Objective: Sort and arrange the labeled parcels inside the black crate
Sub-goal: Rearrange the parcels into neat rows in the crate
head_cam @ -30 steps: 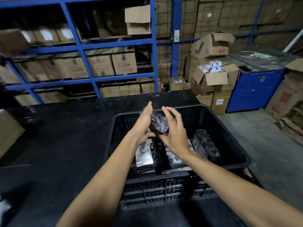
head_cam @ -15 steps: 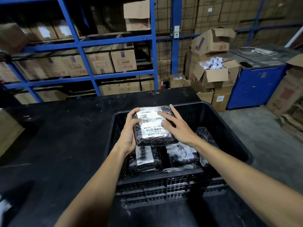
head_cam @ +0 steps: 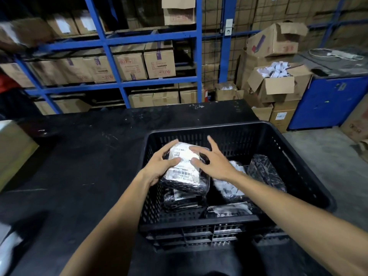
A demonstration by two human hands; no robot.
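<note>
A black slatted crate [head_cam: 294, 156] stands on a black table [head_cam: 79, 166], at its right end. Inside, at the left, a black parcel with a white barcode label [head_cam: 184, 176] faces up on top of another labeled parcel [head_cam: 179, 200]. My left hand [head_cam: 159, 168] grips its left edge, thumb across the label. My right hand [head_cam: 211, 162] rests on its right side with fingers spread. More black parcels lie in the crate's middle [head_cam: 229, 188], at the right wall [head_cam: 264, 172] and along the near wall [head_cam: 229, 210].
Blue shelving [head_cam: 111, 42] with cardboard boxes stands behind the table. Open cartons [head_cam: 278, 86] are stacked beyond the crate, beside a blue cabinet [head_cam: 328, 102]. Concrete floor [head_cam: 328, 156] lies to the right. A tan box edge [head_cam: 14, 152] is at the far left.
The parcel was held up and on edge over the crate, then turned label-up. Both hands have lowered it onto the left stack, and my right hand's fingers have spread.
</note>
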